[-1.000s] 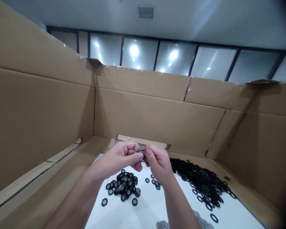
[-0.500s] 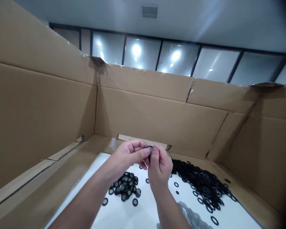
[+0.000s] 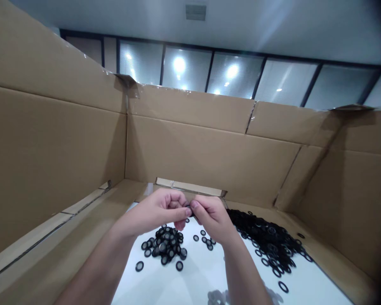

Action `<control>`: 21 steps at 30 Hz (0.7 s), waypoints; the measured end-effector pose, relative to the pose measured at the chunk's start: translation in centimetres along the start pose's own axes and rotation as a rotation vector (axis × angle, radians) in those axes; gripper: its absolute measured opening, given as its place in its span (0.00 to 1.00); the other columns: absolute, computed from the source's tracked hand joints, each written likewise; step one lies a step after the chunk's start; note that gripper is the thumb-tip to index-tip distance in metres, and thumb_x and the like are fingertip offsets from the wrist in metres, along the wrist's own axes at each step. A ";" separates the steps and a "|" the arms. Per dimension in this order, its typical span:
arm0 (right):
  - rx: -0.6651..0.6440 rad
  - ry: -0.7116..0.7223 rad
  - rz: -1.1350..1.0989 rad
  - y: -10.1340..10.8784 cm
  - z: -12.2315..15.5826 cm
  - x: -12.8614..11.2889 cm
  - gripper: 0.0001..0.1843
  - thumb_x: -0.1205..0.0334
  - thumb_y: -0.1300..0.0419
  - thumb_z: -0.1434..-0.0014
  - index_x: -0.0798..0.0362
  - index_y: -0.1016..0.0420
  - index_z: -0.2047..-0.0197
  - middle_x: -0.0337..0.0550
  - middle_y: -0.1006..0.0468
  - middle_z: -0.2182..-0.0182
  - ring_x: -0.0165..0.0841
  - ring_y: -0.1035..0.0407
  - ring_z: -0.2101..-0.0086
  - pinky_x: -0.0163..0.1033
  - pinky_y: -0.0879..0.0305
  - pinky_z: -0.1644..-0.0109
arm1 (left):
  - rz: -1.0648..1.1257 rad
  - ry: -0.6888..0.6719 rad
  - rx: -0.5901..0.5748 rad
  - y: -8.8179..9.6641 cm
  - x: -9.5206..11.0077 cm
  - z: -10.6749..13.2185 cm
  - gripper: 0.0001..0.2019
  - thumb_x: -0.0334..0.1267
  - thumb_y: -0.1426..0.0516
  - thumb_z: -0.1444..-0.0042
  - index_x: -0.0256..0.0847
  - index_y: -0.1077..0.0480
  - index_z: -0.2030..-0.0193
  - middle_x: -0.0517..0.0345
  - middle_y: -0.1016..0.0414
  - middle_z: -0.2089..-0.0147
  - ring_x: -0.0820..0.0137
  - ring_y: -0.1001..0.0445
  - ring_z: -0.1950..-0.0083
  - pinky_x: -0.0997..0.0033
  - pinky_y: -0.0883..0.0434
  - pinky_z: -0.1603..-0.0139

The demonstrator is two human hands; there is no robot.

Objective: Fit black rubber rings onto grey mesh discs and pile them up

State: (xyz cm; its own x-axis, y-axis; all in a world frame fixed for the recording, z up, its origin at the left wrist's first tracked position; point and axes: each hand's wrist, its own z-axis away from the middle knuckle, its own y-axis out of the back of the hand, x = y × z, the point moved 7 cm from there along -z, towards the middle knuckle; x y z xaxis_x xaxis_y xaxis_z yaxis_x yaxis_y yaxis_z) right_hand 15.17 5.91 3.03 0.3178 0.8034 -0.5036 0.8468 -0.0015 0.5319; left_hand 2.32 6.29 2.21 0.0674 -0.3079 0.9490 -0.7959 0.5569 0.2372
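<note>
My left hand [image 3: 167,208] and my right hand [image 3: 212,215] meet above the white surface, their fingertips pinched on one small black ring [image 3: 188,206]. Fingers cover most of that ring, so I cannot tell whether a disc sits inside it. Below my left hand lies a heap of black rings with grey centres [image 3: 167,245]. A few small black rings [image 3: 207,242] are scattered under my right wrist. Translucent grey discs [image 3: 217,297] lie at the bottom, partly hidden by my right forearm.
A large pile of black rings [image 3: 269,237] spreads over the right side of the white surface [image 3: 165,290]. Tall cardboard walls [image 3: 190,148] enclose the left, back and right. One stray ring [image 3: 301,235] rests on the cardboard by the right wall.
Both hands have moved slightly left and down, and the right hand has turned, its fingers now pointing more to the left. The small rings beneath it show more. The ring stays between the fingertips.
</note>
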 end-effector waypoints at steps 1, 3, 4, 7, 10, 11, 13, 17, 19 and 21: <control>-0.009 0.009 0.014 -0.1 0.0 -0.1 0.25 0.55 0.50 0.29 0.51 0.43 0.79 0.33 0.40 0.83 0.27 0.45 0.80 0.34 0.49 0.75 | -0.019 0.015 -0.005 0.1 -0.1 0.1 0.12 0.44 0.39 0.39 0.40 0.32 0.69 0.60 0.24 0.75 0.72 0.27 0.72 0.74 0.36 0.72; -0.024 0.019 0.036 -0.5 0.0 -0.1 0.24 0.56 0.50 0.30 0.51 0.45 0.79 0.32 0.42 0.83 0.27 0.46 0.80 0.34 0.50 0.74 | -0.033 0.041 -0.010 0.3 -0.4 0.2 0.12 0.44 0.39 0.40 0.40 0.32 0.69 0.60 0.24 0.75 0.71 0.26 0.72 0.74 0.35 0.71; -0.026 0.020 0.044 -0.6 0.0 -0.1 0.24 0.57 0.50 0.30 0.51 0.45 0.79 0.32 0.42 0.83 0.27 0.47 0.80 0.34 0.50 0.74 | -0.031 0.049 -0.013 0.4 -0.5 0.2 0.12 0.44 0.39 0.40 0.40 0.32 0.69 0.60 0.24 0.75 0.71 0.25 0.72 0.74 0.34 0.71; 0.004 0.031 0.050 -0.8 -0.2 0.0 0.24 0.58 0.48 0.31 0.51 0.45 0.79 0.32 0.43 0.82 0.26 0.47 0.80 0.34 0.52 0.75 | -0.031 0.051 -0.017 1.1 -0.6 0.4 0.12 0.44 0.38 0.41 0.40 0.33 0.70 0.61 0.24 0.75 0.70 0.24 0.71 0.73 0.33 0.70; 0.090 0.047 0.043 -0.9 -0.3 -0.3 0.23 0.60 0.47 0.31 0.51 0.44 0.78 0.32 0.43 0.82 0.26 0.48 0.80 0.34 0.52 0.75 | -0.026 0.034 -0.001 1.5 -0.6 0.3 0.12 0.44 0.37 0.41 0.40 0.31 0.70 0.61 0.25 0.75 0.70 0.26 0.71 0.73 0.33 0.69; 0.129 0.048 0.044 -1.1 -0.3 -0.4 0.22 0.60 0.47 0.31 0.51 0.43 0.78 0.32 0.42 0.81 0.27 0.47 0.79 0.34 0.51 0.74 | -0.003 0.015 0.013 1.5 -0.5 0.1 0.11 0.43 0.37 0.41 0.39 0.30 0.69 0.60 0.25 0.74 0.71 0.26 0.71 0.73 0.32 0.69; 0.261 0.031 0.026 -1.3 0.0 -0.6 0.21 0.60 0.50 0.29 0.51 0.41 0.76 0.33 0.38 0.80 0.27 0.43 0.79 0.34 0.47 0.73 | 0.093 -0.065 0.055 0.9 -0.1 -0.3 0.10 0.43 0.37 0.40 0.38 0.27 0.66 0.59 0.24 0.71 0.71 0.27 0.69 0.73 0.31 0.66; 0.681 -0.055 -0.113 -0.9 1.8 -0.3 0.22 0.58 0.53 0.26 0.50 0.39 0.74 0.33 0.35 0.82 0.28 0.40 0.80 0.33 0.42 0.74 | 0.350 -0.238 0.201 -1.1 0.2 -1.3 0.10 0.43 0.37 0.40 0.37 0.25 0.62 0.60 0.28 0.71 0.75 0.30 0.69 0.75 0.32 0.66; 0.748 -0.067 -0.158 -0.8 2.1 -0.2 0.23 0.56 0.52 0.26 0.50 0.40 0.74 0.33 0.37 0.83 0.28 0.40 0.81 0.33 0.42 0.76 | 0.381 -0.255 0.234 -1.8 0.1 -1.6 0.10 0.43 0.37 0.39 0.36 0.25 0.62 0.61 0.28 0.70 0.76 0.32 0.70 0.76 0.33 0.68; 0.633 -0.040 -0.198 -0.8 1.5 -0.3 0.23 0.54 0.53 0.26 0.50 0.39 0.74 0.34 0.35 0.82 0.29 0.38 0.80 0.33 0.42 0.76 | 0.367 -0.264 0.222 -1.9 0.2 -1.6 0.11 0.43 0.37 0.39 0.36 0.25 0.63 0.61 0.28 0.71 0.76 0.31 0.70 0.77 0.32 0.67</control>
State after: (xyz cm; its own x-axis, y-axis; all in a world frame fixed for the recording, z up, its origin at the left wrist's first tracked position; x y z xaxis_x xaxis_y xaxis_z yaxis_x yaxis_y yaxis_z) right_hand 15.03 4.78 1.72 0.1362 0.8015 -0.5823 0.9739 -0.2162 -0.0698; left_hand 4.80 6.38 2.27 -0.3725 -0.3235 0.8698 -0.8492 0.4968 -0.1790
